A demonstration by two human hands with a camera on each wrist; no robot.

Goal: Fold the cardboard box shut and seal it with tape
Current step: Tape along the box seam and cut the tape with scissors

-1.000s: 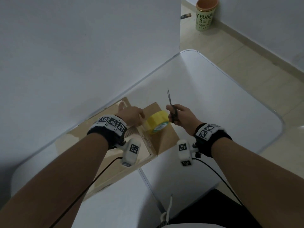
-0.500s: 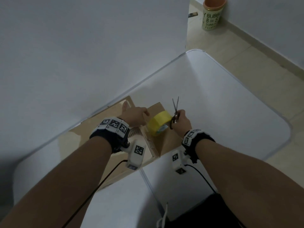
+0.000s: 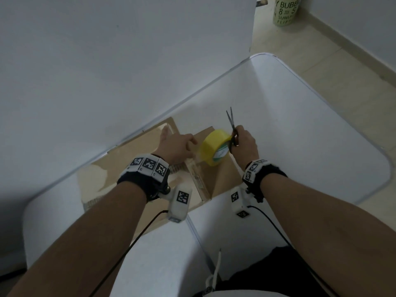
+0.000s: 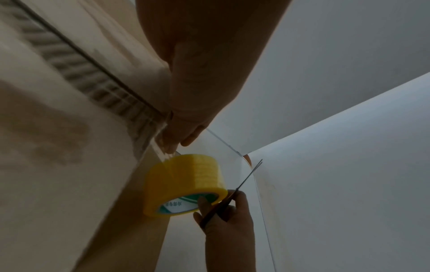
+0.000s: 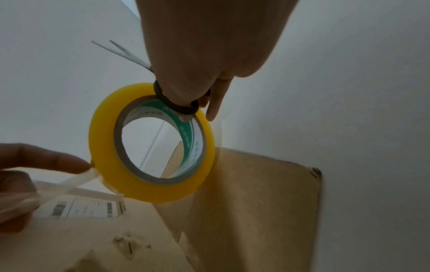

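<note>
A brown cardboard box lies on the white table with its flaps down. Just above its top is a yellow tape roll. A clear strip runs from the roll to my left hand, which pinches the strip's end low over the box's seam. My right hand grips black-handled scissors, fingers through the loops, right against the roll's edge. The blades point away from me, slightly parted. Whether the right hand also bears the roll is unclear.
The white table has a rounded far-right corner, and a white wall panel runs along its left side behind the box. A printed cup stands on the tiled floor beyond. A shipping label is stuck on the box.
My right hand has come left with the scissors until it touches the roll, and the blades have parted a little. My left hand has stayed on the box with the strip.
</note>
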